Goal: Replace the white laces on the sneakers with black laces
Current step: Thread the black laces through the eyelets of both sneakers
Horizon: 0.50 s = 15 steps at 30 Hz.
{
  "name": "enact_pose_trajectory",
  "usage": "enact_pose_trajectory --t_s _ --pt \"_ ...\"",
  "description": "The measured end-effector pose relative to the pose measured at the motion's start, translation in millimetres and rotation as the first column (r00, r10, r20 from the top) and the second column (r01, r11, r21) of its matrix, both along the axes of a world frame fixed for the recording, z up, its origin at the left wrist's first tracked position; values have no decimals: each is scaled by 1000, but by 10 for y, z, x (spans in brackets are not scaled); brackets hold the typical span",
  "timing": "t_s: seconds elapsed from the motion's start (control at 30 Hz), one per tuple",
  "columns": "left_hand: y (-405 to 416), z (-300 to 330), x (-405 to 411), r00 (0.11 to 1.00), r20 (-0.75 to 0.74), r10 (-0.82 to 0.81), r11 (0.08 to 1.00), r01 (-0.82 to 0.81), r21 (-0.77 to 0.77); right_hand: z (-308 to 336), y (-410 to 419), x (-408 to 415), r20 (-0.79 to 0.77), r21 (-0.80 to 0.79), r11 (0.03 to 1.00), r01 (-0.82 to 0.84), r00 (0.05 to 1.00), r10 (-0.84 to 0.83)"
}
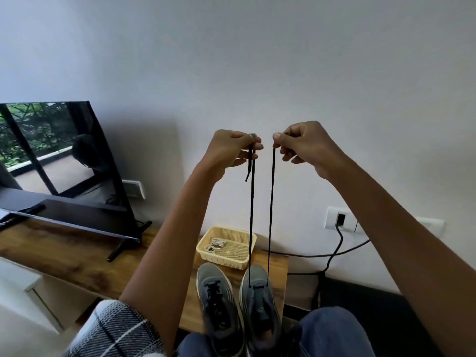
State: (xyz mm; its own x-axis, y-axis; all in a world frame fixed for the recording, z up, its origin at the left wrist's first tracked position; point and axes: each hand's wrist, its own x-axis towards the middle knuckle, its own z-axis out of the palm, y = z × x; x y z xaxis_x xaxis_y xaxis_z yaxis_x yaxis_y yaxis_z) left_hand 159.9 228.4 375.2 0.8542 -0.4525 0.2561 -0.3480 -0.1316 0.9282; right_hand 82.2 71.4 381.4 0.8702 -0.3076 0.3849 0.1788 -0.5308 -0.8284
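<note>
Nearest the lens: blue denim knees (332, 333) at bottom, and a grey-and-white plaid sleeve cuff (116, 331) on the left forearm.

Two grey mesh sneakers stand side by side on a brown wooden tabletop (77, 256), far below both sets of fingers. The left sneaker (219, 305) carries a black lace threaded up its eyelets. The right sneaker (260, 302) has a thin black shoelace (270, 215) passing through its lowest eyelets only, both strands rising taut and near-parallel to the hands.

Left hand (231, 150): thumb and forefinger pinched together on the left strand, a short tail hanging just below the fingers. Right hand (301, 148): thumb and forefinger clamped on the tip of the right strand, remaining fingers curled. The two hands are raised level, close but apart.

Below the fingers and beyond the sneaker toes sits a pale yellow perforated plastic basket (242, 262) holding coiled white laces (215, 246). Left of the left hand stands a black flat-screen television (64, 161). Below and right of the right hand, a white wall socket (340, 220) with a black cable (332, 256) plugged in.
</note>
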Motion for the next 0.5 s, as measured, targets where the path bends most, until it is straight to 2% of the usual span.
enact_pose_trajectory --t_s 0.1,0.2,0.4,0.5 --pt "-57 37 -20 999 -48 -21 998 18 -55 101 19 20 89 38 999 33 995 -36" --pt "-107 19 -29 995 -102 -15 995 4 -104 105 -13 45 90 37 999 40 995 -43" --pt "-90 -170 26 992 -130 4 994 -18 -110 -313 -171 110 -70 77 997 29 997 -24" --pt "-102 -266 81 991 -113 75 985 -91 -145 -610 -215 172 -172 67 998 0 985 11"
